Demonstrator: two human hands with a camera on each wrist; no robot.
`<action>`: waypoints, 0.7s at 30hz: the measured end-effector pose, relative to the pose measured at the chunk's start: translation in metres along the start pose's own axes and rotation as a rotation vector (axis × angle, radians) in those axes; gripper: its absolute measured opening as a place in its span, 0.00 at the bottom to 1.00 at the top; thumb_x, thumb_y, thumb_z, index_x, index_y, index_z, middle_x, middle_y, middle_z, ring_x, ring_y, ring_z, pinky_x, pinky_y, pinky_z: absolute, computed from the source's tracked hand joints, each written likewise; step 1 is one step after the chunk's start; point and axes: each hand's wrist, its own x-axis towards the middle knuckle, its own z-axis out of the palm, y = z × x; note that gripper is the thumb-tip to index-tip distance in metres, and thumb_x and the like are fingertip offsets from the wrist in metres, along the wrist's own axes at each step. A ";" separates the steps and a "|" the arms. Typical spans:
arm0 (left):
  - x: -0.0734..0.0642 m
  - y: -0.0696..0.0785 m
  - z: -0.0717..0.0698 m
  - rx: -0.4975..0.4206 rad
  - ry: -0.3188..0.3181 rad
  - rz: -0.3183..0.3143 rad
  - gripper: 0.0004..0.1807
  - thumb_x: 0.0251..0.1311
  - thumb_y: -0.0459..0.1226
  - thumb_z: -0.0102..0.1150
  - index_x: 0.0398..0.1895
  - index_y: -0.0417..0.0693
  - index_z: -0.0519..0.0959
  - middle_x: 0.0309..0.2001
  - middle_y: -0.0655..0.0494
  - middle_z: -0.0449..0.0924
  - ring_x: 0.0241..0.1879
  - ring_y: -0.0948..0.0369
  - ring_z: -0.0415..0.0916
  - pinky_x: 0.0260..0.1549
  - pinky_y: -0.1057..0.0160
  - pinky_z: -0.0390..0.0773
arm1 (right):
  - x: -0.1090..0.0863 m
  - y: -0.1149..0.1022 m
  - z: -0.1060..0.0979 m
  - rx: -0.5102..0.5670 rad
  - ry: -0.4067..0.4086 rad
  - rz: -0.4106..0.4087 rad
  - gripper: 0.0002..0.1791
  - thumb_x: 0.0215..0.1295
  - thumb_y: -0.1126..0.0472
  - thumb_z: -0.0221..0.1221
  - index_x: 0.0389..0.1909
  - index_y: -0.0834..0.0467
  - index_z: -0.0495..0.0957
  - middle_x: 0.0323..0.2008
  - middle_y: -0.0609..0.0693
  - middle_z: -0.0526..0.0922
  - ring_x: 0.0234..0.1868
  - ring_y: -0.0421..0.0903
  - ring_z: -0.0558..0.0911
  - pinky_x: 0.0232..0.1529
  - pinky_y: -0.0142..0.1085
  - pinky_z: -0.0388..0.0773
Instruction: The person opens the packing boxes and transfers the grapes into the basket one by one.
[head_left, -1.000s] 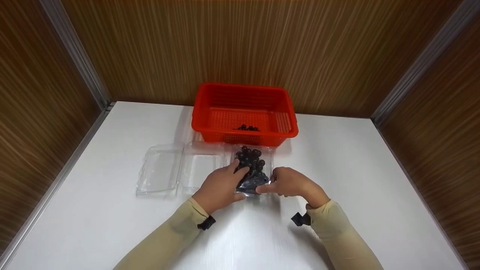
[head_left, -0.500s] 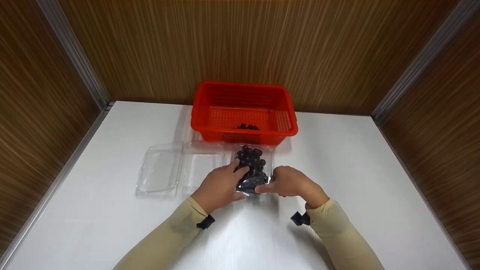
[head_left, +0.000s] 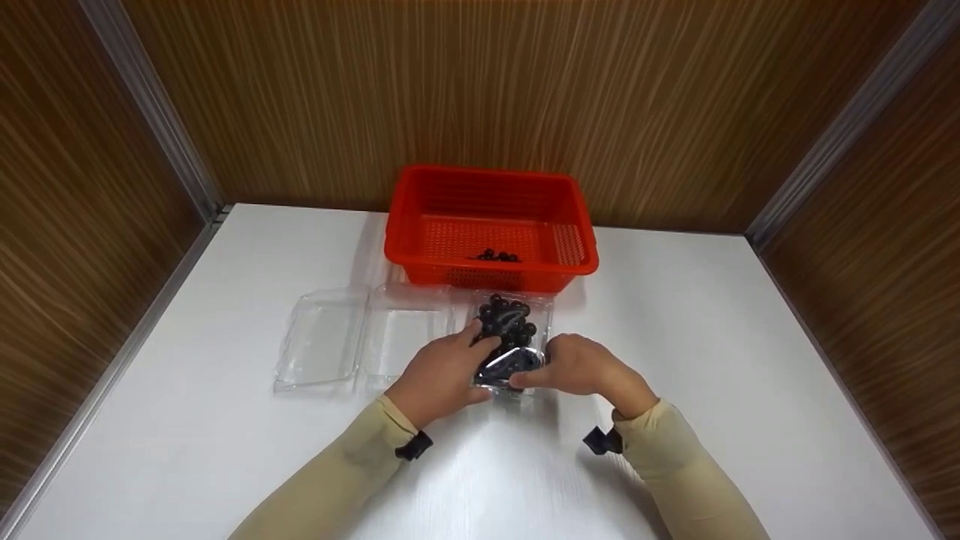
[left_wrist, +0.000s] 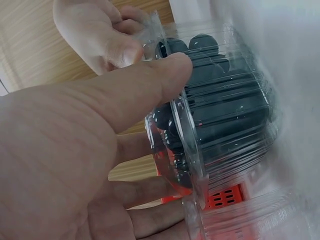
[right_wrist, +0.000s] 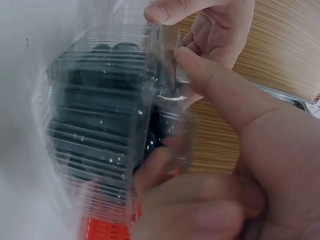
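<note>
In the head view, a clear plastic clamshell box (head_left: 546,319) full of dark grapes (head_left: 504,319) lies on the white table in front of the red basket. Shiny clear plastic covers the near part of the grapes. My left hand (head_left: 441,375) lies across the box's left side, fingers stretched over the top, thumb near the front edge. In the left wrist view that thumb (left_wrist: 170,70) presses along the rim. At the front right corner my right hand (head_left: 581,365) grips the box edge, thumb on the rim and other fingers bent, as the right wrist view (right_wrist: 195,65) shows.
A red perforated basket (head_left: 491,268) stands behind, with more dark grapes (head_left: 496,256) inside. To the left lie two clear plastic trays, one (head_left: 321,341) farther out and one (head_left: 409,341) beside the filled box. Wood-patterned panels (head_left: 480,90) enclose the table.
Bright reflections have grown on the plastic over the near grapes. Box and grapes have shifted slightly right; both hands stay almost where they were.
</note>
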 end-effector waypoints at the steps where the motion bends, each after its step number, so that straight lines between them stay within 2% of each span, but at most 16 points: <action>1: 0.000 0.000 0.000 -0.001 0.001 0.000 0.43 0.55 0.52 0.77 0.72 0.47 0.73 0.73 0.35 0.67 0.56 0.43 0.82 0.56 0.47 0.81 | 0.000 0.000 0.000 0.008 -0.002 -0.004 0.29 0.52 0.31 0.71 0.23 0.53 0.79 0.19 0.44 0.71 0.24 0.43 0.68 0.25 0.37 0.64; 7: -0.001 0.001 0.000 0.024 0.019 -0.003 0.42 0.57 0.53 0.75 0.72 0.46 0.74 0.71 0.34 0.69 0.54 0.42 0.83 0.55 0.46 0.82 | -0.002 0.004 -0.002 0.040 -0.018 0.017 0.31 0.52 0.29 0.70 0.31 0.55 0.80 0.25 0.47 0.79 0.27 0.45 0.75 0.28 0.39 0.72; 10: 0.000 0.002 0.001 0.039 0.020 -0.013 0.42 0.57 0.56 0.74 0.72 0.47 0.74 0.71 0.34 0.70 0.54 0.42 0.83 0.56 0.46 0.81 | -0.002 0.009 -0.005 0.063 -0.063 0.010 0.32 0.55 0.30 0.69 0.36 0.56 0.78 0.28 0.49 0.80 0.27 0.47 0.78 0.28 0.40 0.75; 14: 0.000 0.002 0.002 0.021 0.001 -0.039 0.43 0.57 0.56 0.74 0.72 0.48 0.73 0.71 0.36 0.70 0.57 0.41 0.80 0.58 0.45 0.80 | -0.004 0.020 -0.013 0.103 -0.184 -0.067 0.21 0.65 0.42 0.61 0.44 0.56 0.74 0.27 0.50 0.80 0.26 0.47 0.79 0.30 0.39 0.76; 16: 0.001 0.001 0.002 0.002 -0.009 -0.051 0.43 0.57 0.56 0.74 0.73 0.49 0.72 0.72 0.36 0.69 0.59 0.41 0.79 0.59 0.45 0.79 | -0.004 0.027 -0.017 0.126 -0.238 -0.120 0.15 0.66 0.52 0.56 0.47 0.58 0.72 0.26 0.49 0.80 0.25 0.46 0.78 0.30 0.39 0.76; 18: 0.000 0.001 0.002 -0.010 -0.021 -0.062 0.43 0.57 0.55 0.74 0.73 0.49 0.71 0.73 0.37 0.68 0.61 0.40 0.77 0.61 0.44 0.78 | -0.004 0.032 -0.020 0.137 -0.260 -0.169 0.11 0.66 0.59 0.53 0.46 0.59 0.72 0.26 0.49 0.79 0.26 0.46 0.78 0.31 0.38 0.75; 21: 0.000 0.001 0.001 -0.009 -0.024 -0.066 0.43 0.58 0.55 0.74 0.74 0.49 0.71 0.73 0.37 0.67 0.62 0.40 0.76 0.62 0.44 0.77 | -0.001 0.036 -0.021 0.129 -0.250 -0.224 0.06 0.68 0.61 0.55 0.42 0.59 0.73 0.25 0.48 0.78 0.25 0.45 0.78 0.30 0.37 0.74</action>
